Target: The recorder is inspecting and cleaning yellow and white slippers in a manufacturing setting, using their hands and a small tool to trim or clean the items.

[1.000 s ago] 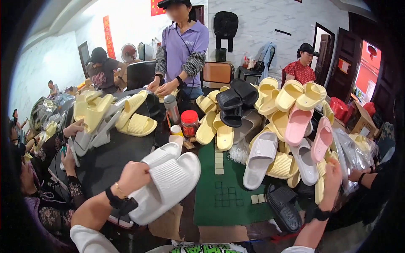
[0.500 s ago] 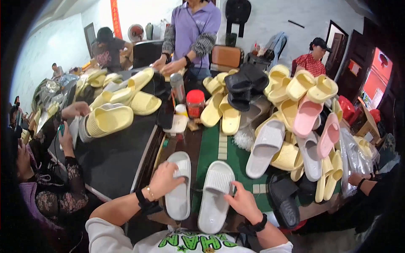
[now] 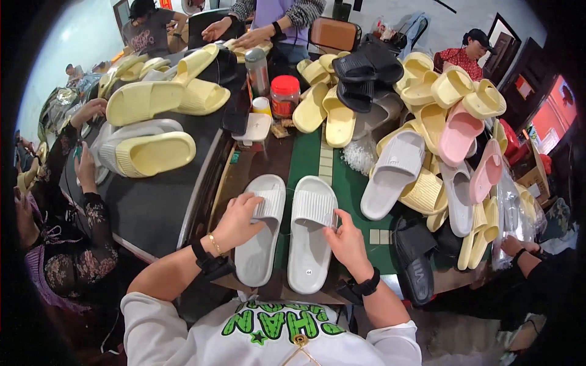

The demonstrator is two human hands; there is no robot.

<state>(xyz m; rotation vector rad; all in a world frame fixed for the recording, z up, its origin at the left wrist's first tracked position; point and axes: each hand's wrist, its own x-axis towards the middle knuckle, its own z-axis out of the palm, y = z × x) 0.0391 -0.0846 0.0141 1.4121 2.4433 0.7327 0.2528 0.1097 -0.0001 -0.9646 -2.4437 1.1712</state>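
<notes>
Head view: two grey slippers lined up side by side on the green mat.

Left hand (image 3: 239, 218) curls over the left slipper (image 3: 261, 229), right hand (image 3: 345, 239) pinches the right slipper (image 3: 311, 232) at its strap edge, likely squaring the pair. Both lie flat, toes pointing away, long axes running toward the slipper pile (image 3: 439, 122). A fine thread between them, perhaps.

Two slippers lie side by side on the surface (image 3: 305, 160), the left slipper (image 3: 259, 235) under the left hand (image 3: 239, 218), the right slipper (image 3: 310, 238) touched by the right hand (image 3: 347, 241). A slipper heap (image 3: 445, 140) rises to the right; a jar (image 3: 284, 96) stands behind.
</notes>
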